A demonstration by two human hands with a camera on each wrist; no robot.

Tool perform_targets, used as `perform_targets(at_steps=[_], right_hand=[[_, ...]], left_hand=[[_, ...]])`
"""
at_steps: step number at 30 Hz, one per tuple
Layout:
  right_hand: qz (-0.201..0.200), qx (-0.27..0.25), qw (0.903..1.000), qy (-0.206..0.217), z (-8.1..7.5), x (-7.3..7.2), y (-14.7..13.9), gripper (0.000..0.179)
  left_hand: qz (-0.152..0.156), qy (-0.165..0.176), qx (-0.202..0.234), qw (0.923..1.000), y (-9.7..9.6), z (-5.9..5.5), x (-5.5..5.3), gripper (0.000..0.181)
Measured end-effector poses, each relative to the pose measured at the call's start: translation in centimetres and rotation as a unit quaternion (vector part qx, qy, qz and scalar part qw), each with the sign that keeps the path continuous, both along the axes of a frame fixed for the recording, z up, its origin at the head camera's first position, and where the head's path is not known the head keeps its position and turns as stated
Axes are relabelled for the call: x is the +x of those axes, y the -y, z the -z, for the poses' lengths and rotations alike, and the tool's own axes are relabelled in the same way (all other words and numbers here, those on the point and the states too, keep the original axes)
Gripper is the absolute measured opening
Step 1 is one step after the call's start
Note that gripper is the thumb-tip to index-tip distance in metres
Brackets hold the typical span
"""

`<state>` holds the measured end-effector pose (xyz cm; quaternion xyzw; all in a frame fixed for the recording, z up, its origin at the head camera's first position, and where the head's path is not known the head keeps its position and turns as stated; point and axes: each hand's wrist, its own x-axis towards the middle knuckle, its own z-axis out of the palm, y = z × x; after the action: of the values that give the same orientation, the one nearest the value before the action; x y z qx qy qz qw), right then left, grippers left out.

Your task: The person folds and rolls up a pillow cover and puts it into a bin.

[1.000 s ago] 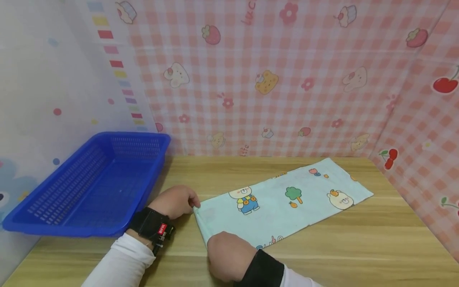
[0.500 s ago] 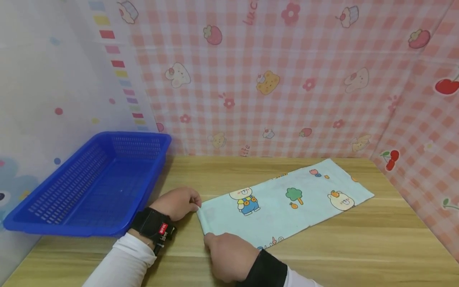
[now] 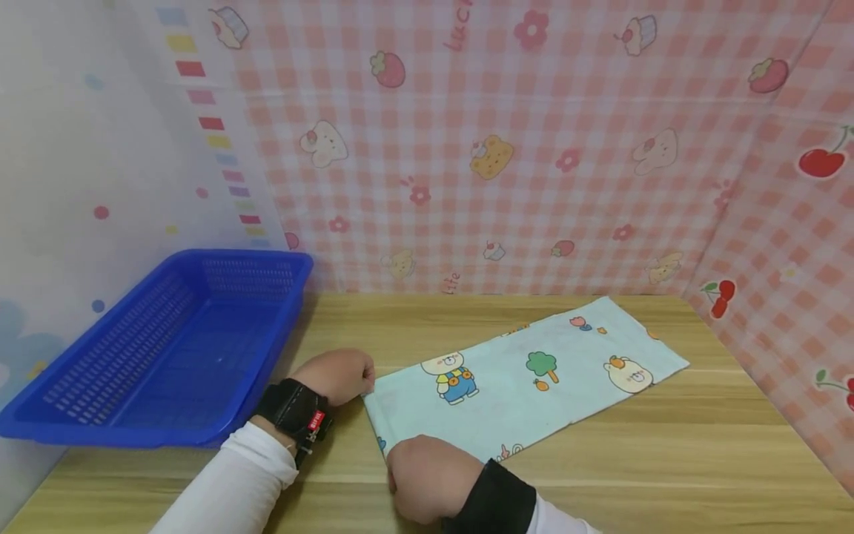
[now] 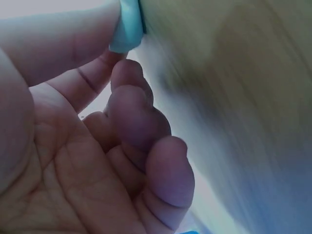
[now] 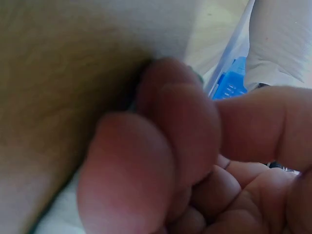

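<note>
A light blue folded cloth (image 3: 494,408), printed with bears and a tree, lies flat and slanted on the table as a long strip. At its far left corner my left hand (image 3: 336,377) pinches the fabric; in the left wrist view the cloth's edge (image 4: 127,29) sits between thumb and index finger, the other fingers loosely curled. My right hand (image 3: 430,478) grips the near left corner with curled fingers, which hide that corner. In the right wrist view the thumb meets the fingertips (image 5: 126,175) close to the table. A narrow turned strip runs along the cloth's left end.
A blue plastic basket (image 3: 193,363) with slotted walls stands on the left, close beside my left forearm. The wooden table (image 3: 667,460) ends at a pink checked backdrop (image 3: 440,222) behind and at the right.
The cloth's left end has been turned over a little, and its diagonal crease is now a straighter narrow strip. Both hands stay at the same corners with small finger shifts.
</note>
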<state>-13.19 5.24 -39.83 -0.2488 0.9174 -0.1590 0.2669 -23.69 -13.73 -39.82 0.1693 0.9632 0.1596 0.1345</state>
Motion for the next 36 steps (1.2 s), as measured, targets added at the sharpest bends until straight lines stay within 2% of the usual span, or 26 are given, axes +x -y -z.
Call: perform_targets(at_steps=[6,11,16,20,25,30,36], right_hand=[[0.007,0.034,0.9992,-0.021,0.1,0.1,-0.1,0.013],[0.000,0.041,0.9984,-0.039,0.1,0.4,0.2,0.012],[0.022,0.023,0.9994,-0.013,0.0,0.3,0.2,0.019],[0.038,0.015,0.9991,-0.013,0.1,0.0,0.2,0.026],[0.039,0.016,0.9989,-0.019,0.4,-0.1,0.2,0.021],[0.039,0.020,0.9989,-0.017,0.5,-0.3,0.1,0.019],[0.052,0.015,0.9985,-0.005,0.2,-0.4,-0.4,0.013]], left_hand=[[-0.001,-0.022,0.018,0.9996,-0.7,0.2,-0.2,0.021],[0.024,-0.040,0.024,0.9986,0.0,0.1,0.1,0.022],[0.034,-0.029,0.013,0.9989,0.8,0.2,0.4,0.023],[0.041,-0.048,0.011,0.9980,0.8,0.4,0.5,0.027],[0.039,-0.068,0.010,0.9969,0.6,0.7,0.5,0.026],[0.032,-0.055,0.013,0.9979,0.5,0.8,0.7,0.020],[0.027,-0.023,0.002,0.9994,0.1,0.6,0.5,0.018]])
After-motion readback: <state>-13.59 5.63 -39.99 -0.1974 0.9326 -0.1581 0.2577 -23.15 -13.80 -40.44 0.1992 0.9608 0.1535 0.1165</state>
